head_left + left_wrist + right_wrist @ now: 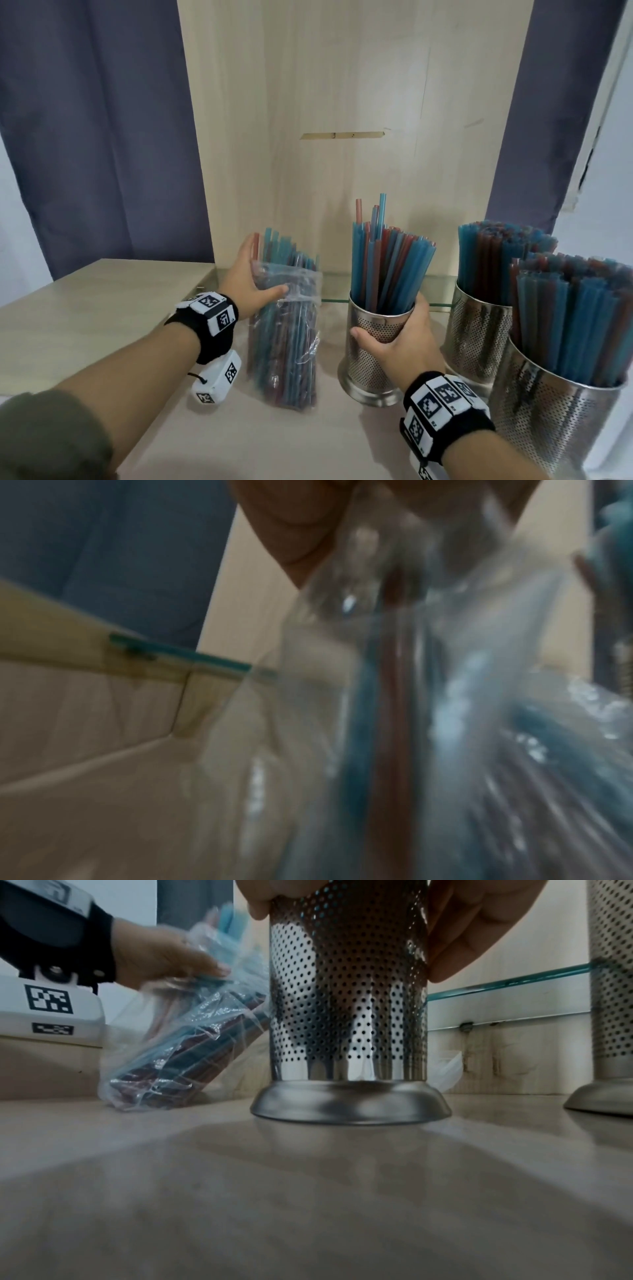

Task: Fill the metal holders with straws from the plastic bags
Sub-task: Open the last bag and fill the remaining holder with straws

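A clear plastic bag (286,346) of blue and red straws stands tilted on the counter, its straw ends sticking out of the top. My left hand (251,277) grips the bag near its top, thumb in front and fingers behind; the same bag (178,1047) shows in the right wrist view. Just right of it stands a perforated metal holder (371,353), partly filled with loosely leaning straws (387,263). My right hand (394,337) wraps round the holder's upper wall, and the holder (346,993) stands flat on its base. The left wrist view is a blur of bag (445,696) and palm.
Two more perforated holders (479,329) (555,421), both packed with straws, stand at the right. A glass shelf edge (342,297) runs along the wooden back panel (342,102). Bare counter (85,325) lies to the left and in front. Dark curtains hang on both sides.
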{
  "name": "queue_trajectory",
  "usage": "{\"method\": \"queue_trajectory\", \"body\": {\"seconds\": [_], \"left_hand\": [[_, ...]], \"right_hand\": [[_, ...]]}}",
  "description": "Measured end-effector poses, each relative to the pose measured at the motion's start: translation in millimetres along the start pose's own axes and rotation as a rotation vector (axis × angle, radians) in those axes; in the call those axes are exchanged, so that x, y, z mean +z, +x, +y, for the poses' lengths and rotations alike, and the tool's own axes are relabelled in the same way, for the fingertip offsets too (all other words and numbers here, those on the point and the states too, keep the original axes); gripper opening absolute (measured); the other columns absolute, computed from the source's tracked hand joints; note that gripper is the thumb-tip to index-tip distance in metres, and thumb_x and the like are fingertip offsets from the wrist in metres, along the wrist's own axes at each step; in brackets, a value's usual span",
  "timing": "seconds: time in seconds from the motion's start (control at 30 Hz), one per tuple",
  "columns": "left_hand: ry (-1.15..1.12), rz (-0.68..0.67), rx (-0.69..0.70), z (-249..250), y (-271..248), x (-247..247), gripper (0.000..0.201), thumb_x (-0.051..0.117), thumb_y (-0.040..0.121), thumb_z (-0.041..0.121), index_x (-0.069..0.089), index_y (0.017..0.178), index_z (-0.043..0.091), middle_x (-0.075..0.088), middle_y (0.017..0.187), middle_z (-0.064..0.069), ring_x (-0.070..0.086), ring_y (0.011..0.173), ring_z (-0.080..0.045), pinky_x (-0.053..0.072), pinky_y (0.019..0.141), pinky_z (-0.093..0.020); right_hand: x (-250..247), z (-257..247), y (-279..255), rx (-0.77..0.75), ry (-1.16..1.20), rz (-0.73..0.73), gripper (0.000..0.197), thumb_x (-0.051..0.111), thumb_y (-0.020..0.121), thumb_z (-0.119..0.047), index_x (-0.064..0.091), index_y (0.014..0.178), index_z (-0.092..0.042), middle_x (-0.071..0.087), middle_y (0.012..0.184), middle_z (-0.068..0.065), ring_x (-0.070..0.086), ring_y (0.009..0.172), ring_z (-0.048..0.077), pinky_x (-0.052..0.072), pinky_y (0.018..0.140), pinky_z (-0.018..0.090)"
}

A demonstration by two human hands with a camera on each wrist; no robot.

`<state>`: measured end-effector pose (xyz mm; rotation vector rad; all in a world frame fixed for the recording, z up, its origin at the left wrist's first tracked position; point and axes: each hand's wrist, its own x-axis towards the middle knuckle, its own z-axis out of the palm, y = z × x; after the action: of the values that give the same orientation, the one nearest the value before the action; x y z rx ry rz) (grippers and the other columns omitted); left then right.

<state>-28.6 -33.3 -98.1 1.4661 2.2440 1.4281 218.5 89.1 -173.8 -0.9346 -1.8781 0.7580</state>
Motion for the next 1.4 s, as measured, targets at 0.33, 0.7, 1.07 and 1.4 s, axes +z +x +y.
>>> {"method": "queue_trajectory", "body": {"seconds": [0.33,0.7,1.07,1.4], "left_hand": [[0.542,-0.254,-0.477,-17.4,25.0,-7.6,0.125,0.052,0.044,0.099,0.032,0.150,0.035,0.021,0.159,-0.020,0.023,0.144,-0.040,0.027,0.116,-0.050],[0.458,-0.101,-0.445,-2.1,50.9,6.3,0.091,0.049,0.074,0.083,0.063,0.122,0.008,0.066,0.116,-0.012,0.063,0.104,-0.030,0.052,0.094,-0.037],[0.306,0.009,-0.471,-15.1,60.2,15.9,0.050,0.065,0.086,0.053,0.068,0.097,0.004,0.067,0.082,-0.011,0.062,0.076,-0.028,0.051,0.072,-0.032],[0.204,0.260,-0.315,0.7,78.0,-10.3,0.036,0.060,0.094,0.034,0.063,0.092,-0.002,0.063,0.088,-0.017,0.058,0.080,-0.031,0.042,0.069,-0.033]], "right_hand": [[-3.2,-3.5,-0.2,-0.039,0.005,0.010,0.105,0.091,0.054,-0.051,0.032,0.138,-0.030,0.055,0.128,-0.014,0.053,0.119,0.006,0.043,0.105,0.026],[-3.0,-5.4,-1.0,-0.033,0.017,0.009,0.107,0.091,0.053,-0.051,0.030,0.139,-0.032,0.054,0.128,-0.018,0.051,0.119,0.004,0.042,0.106,0.026],[-6.4,-6.5,-1.6,-0.045,0.024,0.002,0.097,0.091,0.054,-0.052,0.023,0.123,-0.051,0.049,0.118,-0.028,0.049,0.109,-0.004,0.041,0.100,0.019],[-4.3,-1.6,0.0,-0.030,0.001,-0.007,0.103,0.087,0.051,-0.059,0.026,0.132,-0.042,0.053,0.126,-0.021,0.052,0.118,0.003,0.045,0.104,0.027]]}}
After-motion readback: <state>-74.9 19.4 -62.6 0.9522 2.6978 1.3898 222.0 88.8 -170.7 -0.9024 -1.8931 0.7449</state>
